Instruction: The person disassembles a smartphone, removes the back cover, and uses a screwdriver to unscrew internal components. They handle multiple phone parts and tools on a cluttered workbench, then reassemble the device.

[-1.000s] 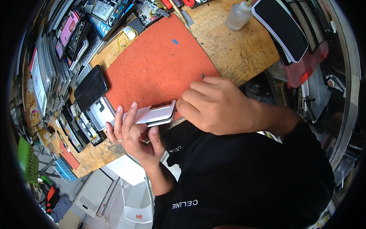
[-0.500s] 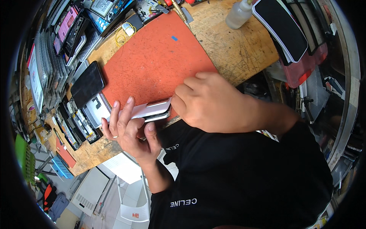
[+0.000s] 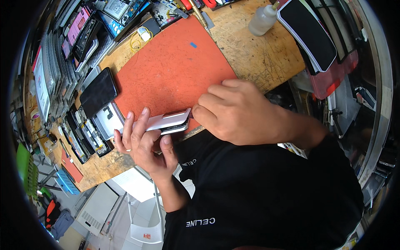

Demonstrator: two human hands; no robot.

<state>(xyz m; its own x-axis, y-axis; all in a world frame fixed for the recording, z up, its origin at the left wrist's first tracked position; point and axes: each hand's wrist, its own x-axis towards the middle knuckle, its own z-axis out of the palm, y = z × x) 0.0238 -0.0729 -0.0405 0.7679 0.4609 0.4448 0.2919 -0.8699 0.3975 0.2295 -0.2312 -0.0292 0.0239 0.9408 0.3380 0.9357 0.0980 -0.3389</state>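
Observation:
My left hand [image 3: 150,148] grips a white phone [image 3: 166,121] at its left end, fingers curled round it at the front edge of the orange mat [image 3: 166,66]. The phone's white panel shows a dark gap along its near side, toward the right end. My right hand [image 3: 235,112] is closed at that right end, knuckles up; whatever its fingertips hold is hidden. A black phone [image 3: 98,92] lies at the mat's left, overlapping a white tray-like housing [image 3: 109,122].
Phone parts [image 3: 79,133] and stacked clear trays [image 3: 50,87] crowd the left. A squeeze bottle [image 3: 260,23], gold screwdriver [image 3: 202,21] and coiled yellow cable [image 3: 135,43] sit at the back. A black screen [image 3: 306,33] lies at the right, near the wooden bench's edge [image 3: 283,77].
Both hands and the white phone keep nearly the same pose. The gap along the phone's near side looks slightly wider; the whole view has shifted a little with the head.

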